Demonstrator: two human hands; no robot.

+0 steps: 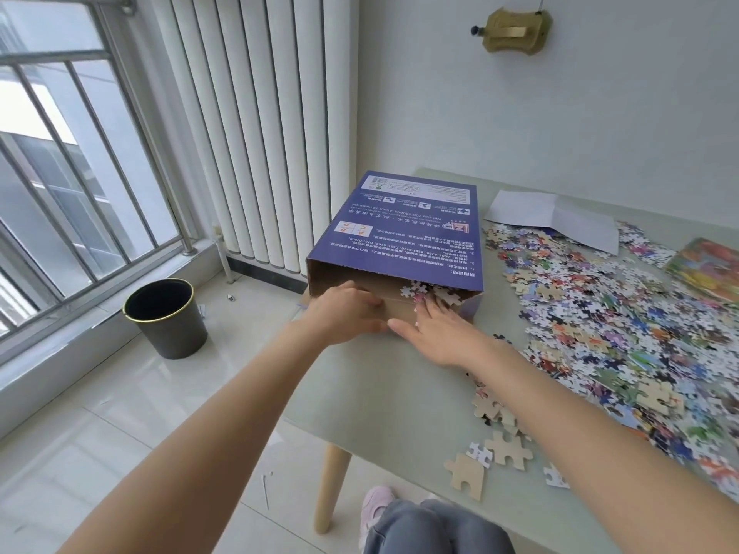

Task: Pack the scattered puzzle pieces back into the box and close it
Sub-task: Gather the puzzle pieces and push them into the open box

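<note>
Right hand (434,333), fingers flat, pushes pieces into purple cardboard box (400,233); left hand (344,311) grips its flap. Most pieces (600,309) remain right of centre.

Both forearms are bare from the elbow down, with no sleeve reaching into view; the left hand (344,311) and the right hand (438,333) carry no ring, watch or bracelet that shows; the fingernails are short and unpainted as far as the blur allows; at the bottom edge, a knee in grey-blue denim trousers (432,527); beside it a pale pink shoe (374,503).
</note>
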